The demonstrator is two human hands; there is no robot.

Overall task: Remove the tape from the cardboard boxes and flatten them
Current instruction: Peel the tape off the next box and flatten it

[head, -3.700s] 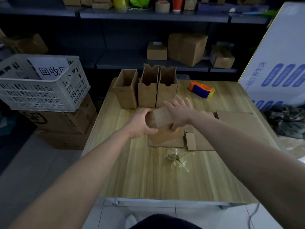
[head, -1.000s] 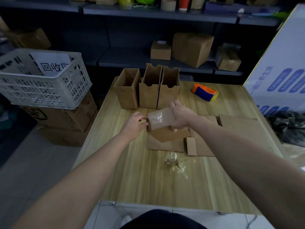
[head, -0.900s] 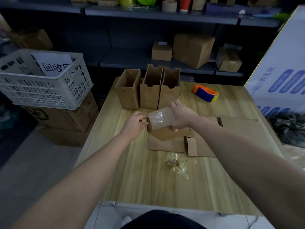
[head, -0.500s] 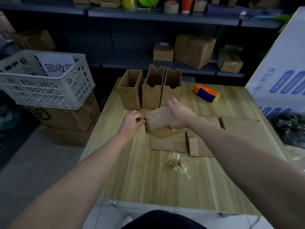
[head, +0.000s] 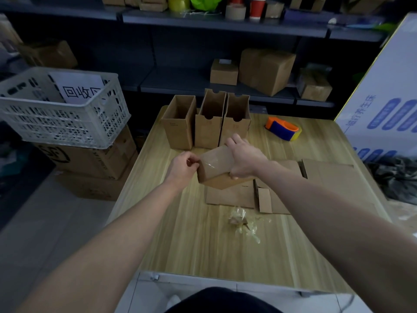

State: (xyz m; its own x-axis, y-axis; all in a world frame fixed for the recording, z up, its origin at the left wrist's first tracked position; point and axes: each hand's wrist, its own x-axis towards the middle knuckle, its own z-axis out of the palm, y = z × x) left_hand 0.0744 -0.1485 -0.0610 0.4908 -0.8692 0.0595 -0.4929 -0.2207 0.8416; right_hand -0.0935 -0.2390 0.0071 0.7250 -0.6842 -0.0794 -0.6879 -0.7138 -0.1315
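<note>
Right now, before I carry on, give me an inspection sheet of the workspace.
Surface: wooden table.
Job's things: taped box held above flattened cardboard; three open boxes upright at far edge.
Clutter: wad of loose tape mid-table; tape dispenser far right.
Hands: left hand pinches the box's left end; right hand grips its right end.
Cables: nothing seen.
Surroundings: white crate on cartons, left; shelves behind.
</note>
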